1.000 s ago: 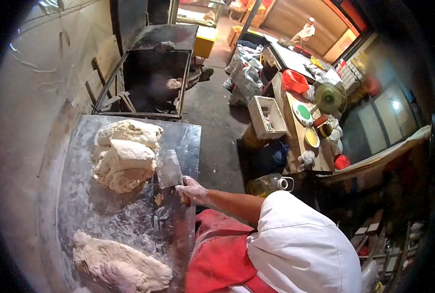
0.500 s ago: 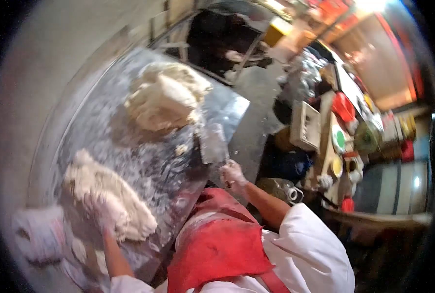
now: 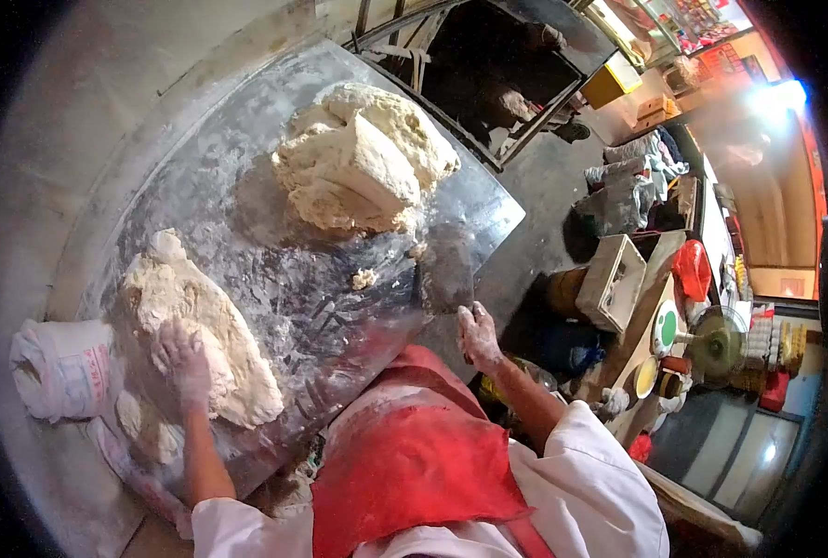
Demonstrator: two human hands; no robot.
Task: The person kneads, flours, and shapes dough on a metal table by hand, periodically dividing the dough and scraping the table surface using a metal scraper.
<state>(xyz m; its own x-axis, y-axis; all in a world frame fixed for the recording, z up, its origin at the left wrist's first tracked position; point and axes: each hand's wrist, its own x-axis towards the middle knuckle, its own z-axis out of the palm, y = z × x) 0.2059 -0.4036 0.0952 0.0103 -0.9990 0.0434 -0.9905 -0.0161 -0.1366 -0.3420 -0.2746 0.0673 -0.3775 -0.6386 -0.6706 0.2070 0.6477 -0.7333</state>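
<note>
My left hand [image 3: 182,358], dusted with flour, lies with fingers spread on a long flattened slab of dough [image 3: 237,363] at the left of the table. In my right hand [image 3: 479,339], fingers wrapped round its handle, is a dough cutter with a broad rectangular blade [image 3: 448,270]. The blade is at the table's right edge, just below a large lumpy heap of dough [image 3: 363,163]. A small dough scrap [image 3: 364,279] sits between the two masses. Another piece of dough [image 3: 149,428] lies below my left hand. The cutter's handle is mostly hidden by my fingers.
Flour smears cover the metal table [image 3: 218,167]. A white flour sack [image 3: 65,370] stands at its left beside the wall. To the right are a white crate [image 3: 611,282], a fan [image 3: 717,344] and a red bag [image 3: 692,270]. A metal frame [image 3: 535,121] stands beyond the table.
The view has shifted, and the picture is sharper. My left hand is still on the slab, and my right hand still holds the cutter by the table's edge.
</note>
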